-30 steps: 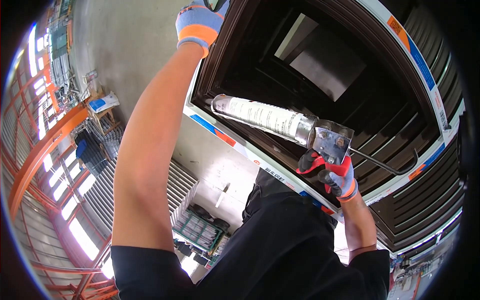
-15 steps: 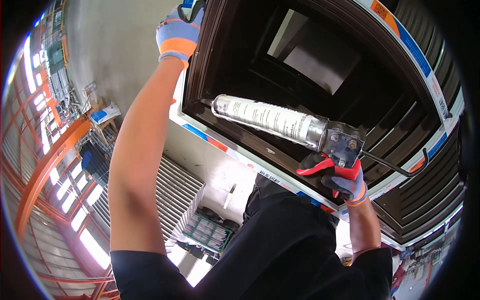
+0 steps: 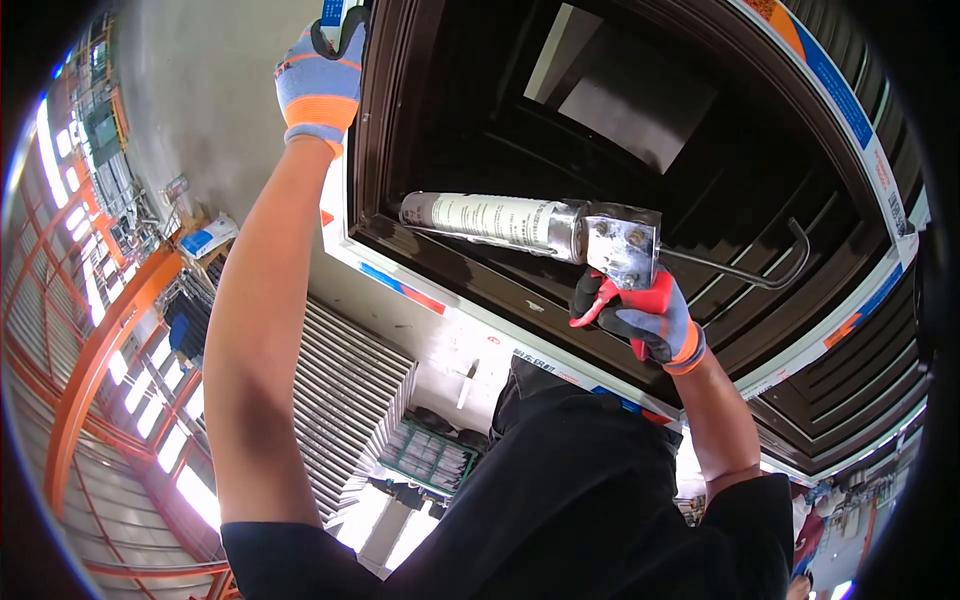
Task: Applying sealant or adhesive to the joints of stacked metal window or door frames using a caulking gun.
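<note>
A caulking gun [image 3: 625,245] with a white sealant cartridge [image 3: 490,220] lies across the lower part of a dark brown frame [image 3: 640,345]. My right hand [image 3: 655,320], in a grey-blue glove with black palm and orange cuff, is closed round its red handle and trigger. The cartridge's front end points into the frame's near left corner; its tip is hard to make out there. At the upper left, my left hand [image 3: 320,85], gloved alike, is closed on the frame's outer edge, which has white film with blue and orange printing.
Inside the frame is a dark panel with a pale rectangular opening [image 3: 640,110]. Ribbed metal profiles [image 3: 345,400] are stacked below left, beside a green crate [image 3: 430,455]. An orange steel beam [image 3: 105,340] rises at the left. Another dark framed panel [image 3: 830,410] lies at the right.
My right hand has moved the caulking gun left and away from me, bringing its front end closer to the frame's corner. My left hand keeps its hold while the view shifts slightly.
</note>
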Motion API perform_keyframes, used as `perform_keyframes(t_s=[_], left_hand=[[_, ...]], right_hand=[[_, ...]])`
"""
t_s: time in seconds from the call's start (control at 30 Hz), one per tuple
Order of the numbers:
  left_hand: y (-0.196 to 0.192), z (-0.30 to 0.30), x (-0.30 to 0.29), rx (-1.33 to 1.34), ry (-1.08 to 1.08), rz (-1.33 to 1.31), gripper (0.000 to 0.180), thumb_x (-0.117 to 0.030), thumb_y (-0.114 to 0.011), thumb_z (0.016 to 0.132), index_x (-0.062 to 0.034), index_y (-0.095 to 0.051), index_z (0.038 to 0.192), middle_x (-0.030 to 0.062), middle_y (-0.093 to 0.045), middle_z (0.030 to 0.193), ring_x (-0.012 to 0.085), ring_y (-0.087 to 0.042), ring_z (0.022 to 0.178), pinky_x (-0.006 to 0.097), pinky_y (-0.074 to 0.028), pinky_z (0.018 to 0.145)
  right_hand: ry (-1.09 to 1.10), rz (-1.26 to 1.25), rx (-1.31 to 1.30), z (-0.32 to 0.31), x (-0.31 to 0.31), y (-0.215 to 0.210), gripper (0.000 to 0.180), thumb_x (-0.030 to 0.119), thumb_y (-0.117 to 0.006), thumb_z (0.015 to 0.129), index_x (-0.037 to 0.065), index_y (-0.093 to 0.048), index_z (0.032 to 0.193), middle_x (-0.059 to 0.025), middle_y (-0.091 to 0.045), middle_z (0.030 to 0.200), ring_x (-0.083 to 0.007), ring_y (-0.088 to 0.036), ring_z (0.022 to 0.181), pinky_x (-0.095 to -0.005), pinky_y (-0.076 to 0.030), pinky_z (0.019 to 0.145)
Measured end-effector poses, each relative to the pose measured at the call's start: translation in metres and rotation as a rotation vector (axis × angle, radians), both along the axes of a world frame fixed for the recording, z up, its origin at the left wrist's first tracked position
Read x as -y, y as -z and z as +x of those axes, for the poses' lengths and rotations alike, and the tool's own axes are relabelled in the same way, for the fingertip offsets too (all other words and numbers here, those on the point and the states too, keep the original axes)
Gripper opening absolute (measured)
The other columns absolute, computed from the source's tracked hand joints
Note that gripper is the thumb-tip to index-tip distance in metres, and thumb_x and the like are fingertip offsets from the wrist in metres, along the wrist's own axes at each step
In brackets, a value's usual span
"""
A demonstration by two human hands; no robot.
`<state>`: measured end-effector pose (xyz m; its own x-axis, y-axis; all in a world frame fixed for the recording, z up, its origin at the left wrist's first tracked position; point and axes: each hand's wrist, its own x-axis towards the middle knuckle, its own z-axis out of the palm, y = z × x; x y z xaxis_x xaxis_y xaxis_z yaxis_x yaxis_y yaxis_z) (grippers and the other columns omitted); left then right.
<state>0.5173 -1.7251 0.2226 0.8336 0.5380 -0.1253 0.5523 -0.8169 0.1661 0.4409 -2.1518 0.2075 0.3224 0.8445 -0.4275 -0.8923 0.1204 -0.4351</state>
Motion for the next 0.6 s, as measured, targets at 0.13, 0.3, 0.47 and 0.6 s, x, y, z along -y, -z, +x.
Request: perform_keyframes(t_s=[0.13,0.3,0.47,0.6], left_hand=[[0.000,-0.001,0.002,0.049,0.044,-0.010,0.045,-0.049,-0.068,0.091,-0.0050,-0.067,0.098,0.0129,-0.067,0.074,0.0352,-0.065,0.073,0.042,-0.053,0.074],[0.000,-0.001,0.002,0.049,0.038,-0.001,0.050,-0.054,-0.066,0.092,-0.0043,-0.066,0.095,0.0128,-0.064,0.071,0.0348,-0.061,0.069,0.042,-0.052,0.072],[-0.002,0.003,0.006,0.026,0.015,0.000,0.050,-0.054,-0.065,0.093,-0.0042,-0.066,0.094,0.0123,-0.063,0.070,0.0343,-0.061,0.069,0.041,-0.052,0.072],[-0.002,0.002,0.004,0.030,0.021,-0.018,0.048,-0.052,-0.067,0.092,-0.0045,-0.067,0.096,0.0116,-0.065,0.072,0.0341,-0.063,0.070,0.042,-0.052,0.073]], right_hand=[[0.048,0.037,-0.030,0.001,-0.005,0.003,0.024,0.015,-0.072,0.082,-0.006,-0.070,0.093,-0.0165,-0.070,0.096,-0.0247,-0.065,0.092,-0.0368,-0.050,0.091],[0.075,0.028,-0.109,0.001,-0.006,0.011,0.042,0.014,-0.075,0.081,-0.006,-0.063,0.116,-0.0167,-0.069,0.101,-0.0255,-0.067,0.093,-0.0396,-0.055,0.087],[-0.015,-0.033,-0.054,-0.002,-0.002,0.021,0.041,0.013,-0.076,0.081,-0.004,-0.062,0.116,-0.0148,-0.069,0.098,-0.0241,-0.067,0.091,-0.0395,-0.055,0.084],[-0.010,-0.081,-0.041,0.002,-0.006,0.004,0.034,0.012,-0.076,0.082,-0.003,-0.064,0.110,-0.0145,-0.069,0.097,-0.0238,-0.067,0.089,-0.0397,-0.055,0.083]])
